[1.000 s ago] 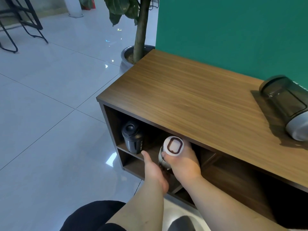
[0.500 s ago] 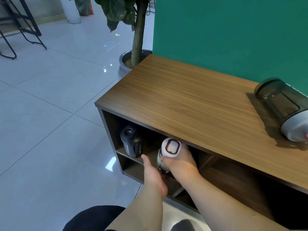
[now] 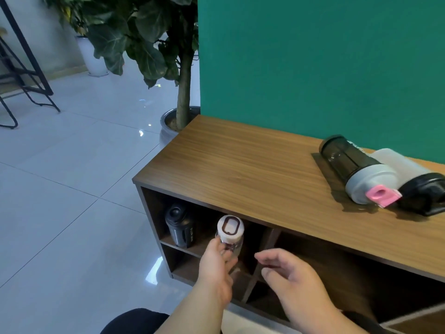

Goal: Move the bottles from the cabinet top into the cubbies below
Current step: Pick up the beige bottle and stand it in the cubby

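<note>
A clear bottle with a white lid (image 3: 230,233) stands at the mouth of the upper left cubby, beside a black shaker bottle (image 3: 180,226) deeper in the same cubby. My left hand (image 3: 218,268) grips the clear bottle's body from below. My right hand (image 3: 292,278) hovers open to its right, holding nothing. On the wooden cabinet top (image 3: 240,169) lie two bottles on their sides: a dark bottle with a grey lid and pink spout (image 3: 358,171), and behind it a frosted white bottle with a black lid (image 3: 414,177).
A green wall (image 3: 313,63) rises behind the cabinet. A potted tree (image 3: 183,92) stands at the cabinet's left end on glossy white floor tiles. Black metal chair legs (image 3: 26,88) are at the far left. Lower cubbies (image 3: 192,266) sit under the shelf.
My right hand has let go of the clear bottle and pulled back to the right. My left hand has closed on the bottle. The view tilted up, revealing the second bottle on top.
</note>
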The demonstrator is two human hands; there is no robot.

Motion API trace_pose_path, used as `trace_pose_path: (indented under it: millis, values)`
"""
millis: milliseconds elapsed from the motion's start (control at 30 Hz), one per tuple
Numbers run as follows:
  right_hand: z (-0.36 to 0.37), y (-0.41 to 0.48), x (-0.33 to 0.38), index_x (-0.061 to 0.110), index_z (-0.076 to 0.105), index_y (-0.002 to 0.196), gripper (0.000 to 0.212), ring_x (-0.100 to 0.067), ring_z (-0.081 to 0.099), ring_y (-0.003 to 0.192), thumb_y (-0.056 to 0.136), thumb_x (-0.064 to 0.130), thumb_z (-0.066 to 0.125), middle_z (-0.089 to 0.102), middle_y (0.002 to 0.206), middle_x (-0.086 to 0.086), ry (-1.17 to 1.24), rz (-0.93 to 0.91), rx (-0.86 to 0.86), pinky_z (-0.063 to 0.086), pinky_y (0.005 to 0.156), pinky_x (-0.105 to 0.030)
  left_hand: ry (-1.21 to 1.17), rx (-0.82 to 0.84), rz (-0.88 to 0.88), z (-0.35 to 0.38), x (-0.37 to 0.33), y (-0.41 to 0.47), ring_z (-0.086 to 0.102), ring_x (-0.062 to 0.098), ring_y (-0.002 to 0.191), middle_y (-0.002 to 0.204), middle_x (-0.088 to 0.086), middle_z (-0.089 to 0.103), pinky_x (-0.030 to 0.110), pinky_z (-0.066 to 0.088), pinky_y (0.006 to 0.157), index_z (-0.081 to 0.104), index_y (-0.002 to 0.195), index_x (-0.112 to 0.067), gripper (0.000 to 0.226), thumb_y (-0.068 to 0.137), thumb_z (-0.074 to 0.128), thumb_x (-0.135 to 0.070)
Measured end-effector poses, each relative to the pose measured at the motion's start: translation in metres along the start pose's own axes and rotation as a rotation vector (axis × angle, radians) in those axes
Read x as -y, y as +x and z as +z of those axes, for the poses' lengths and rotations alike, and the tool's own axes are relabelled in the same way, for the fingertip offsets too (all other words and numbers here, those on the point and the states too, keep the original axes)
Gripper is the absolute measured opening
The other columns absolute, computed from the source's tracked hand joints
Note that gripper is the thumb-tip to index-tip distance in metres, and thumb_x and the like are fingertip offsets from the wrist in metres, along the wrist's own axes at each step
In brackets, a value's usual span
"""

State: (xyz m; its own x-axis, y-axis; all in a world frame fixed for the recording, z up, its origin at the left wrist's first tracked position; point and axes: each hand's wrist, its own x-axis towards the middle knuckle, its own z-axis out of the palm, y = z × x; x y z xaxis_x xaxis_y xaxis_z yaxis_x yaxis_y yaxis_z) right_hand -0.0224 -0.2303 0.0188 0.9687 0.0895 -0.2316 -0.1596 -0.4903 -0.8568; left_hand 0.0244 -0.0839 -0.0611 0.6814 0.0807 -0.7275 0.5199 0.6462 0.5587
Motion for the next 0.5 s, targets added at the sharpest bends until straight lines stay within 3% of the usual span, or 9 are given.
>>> trace_pose_path:
  millis: [100,200,333,400,500]
  values:
    - [-0.046,-0.015,0.025,0.027,0.075,0.090,0.026,-0.002,0.066,0.086,0.085,0.002,0.069,0.074,0.092,0.012,0.139,-0.131,-0.271,0.048,0.079,-0.019,0.068,0.022,0.091,-0.004,0.001,-0.018,0.062,0.028,0.118,0.127,0.013,0.068,0.050,0.043,0.111,0.059,0.136,-0.011,0.045,0.102,0.048,-0.039]
    - [-0.094,-0.011,0.035,0.030,0.068,0.102,0.024,-0.008,0.061,0.095,0.086,0.012,0.069,0.067,0.107,0.012,0.074,-0.222,-0.527,0.046,0.083,-0.028,0.139,0.044,0.171,-0.009,0.008,-0.041,0.066,0.025,0.109,0.118,0.009,0.071,0.044,0.050,0.096,0.061,0.131,-0.010,0.039,0.103,0.048,-0.034]
    - [-0.149,0.017,0.032,0.018,0.041,0.140,0.074,-0.025,0.042,0.126,0.077,0.036,0.074,0.044,0.136,-0.007,-0.196,-0.107,-0.791,0.039,0.103,-0.041,0.147,0.135,0.128,-0.010,0.017,-0.062,0.067,0.032,0.110,0.115,0.014,0.073,0.043,0.052,0.082,0.065,0.121,-0.010,0.036,0.102,0.048,-0.035]
    - [-0.162,0.031,0.030,0.015,0.029,0.147,0.094,-0.033,0.041,0.129,0.071,0.049,0.072,0.037,0.144,-0.011,-0.168,0.009,-0.825,0.041,0.103,-0.047,0.147,0.167,0.118,-0.007,0.020,-0.067,0.068,0.033,0.107,0.113,0.016,0.073,0.043,0.051,0.080,0.065,0.117,-0.010,0.034,0.102,0.047,-0.035]
    - [-0.170,0.049,0.027,0.015,0.024,0.147,0.101,-0.036,0.052,0.115,0.069,0.060,0.069,0.038,0.140,-0.012,-0.132,0.164,-0.748,0.047,0.081,-0.042,0.147,0.198,0.100,-0.002,0.026,-0.070,0.067,0.035,0.104,0.111,0.018,0.073,0.044,0.050,0.079,0.066,0.114,-0.008,0.033,0.101,0.047,-0.032]
